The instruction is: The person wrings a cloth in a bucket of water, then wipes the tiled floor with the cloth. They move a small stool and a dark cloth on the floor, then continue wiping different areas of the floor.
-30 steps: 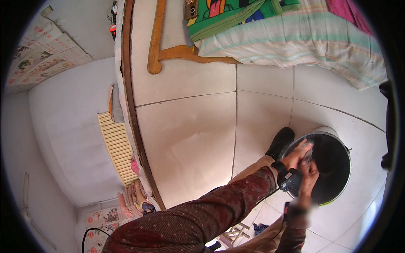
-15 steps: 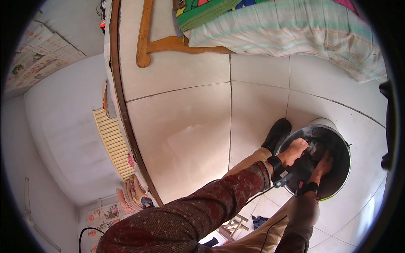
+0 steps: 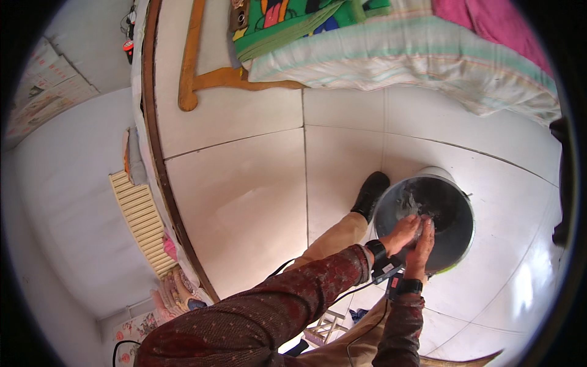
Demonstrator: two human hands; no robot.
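Observation:
A round bucket (image 3: 466, 208) with a dark inside and a pale outer wall stands on the floor at the right. My left hand (image 3: 403, 235) and my right hand (image 3: 419, 249) are together over its near side, fingers closed and pressed towards each other. Something greyish shows between them, too small and blurred to name. Pale splashes or wet streaks mark the dark inside beyond my fingertips. Each wrist wears a black band with a small cabled box, and my red-brown sleeves are speckled.
My black shoe (image 3: 370, 191) is beside the bucket's left side. A bed with a striped sheet (image 3: 391, 52) and a green patterned cloth (image 3: 293, 33) lies beyond, with a wooden frame leg (image 3: 188, 73). A small wooden stool (image 3: 324, 329) stands below my arms. At left is a cream radiator (image 3: 142, 220).
My hands were apart, the right one lower inside the bucket. The right has come up and over to meet the left. The whole view has shifted, placing the bucket further left.

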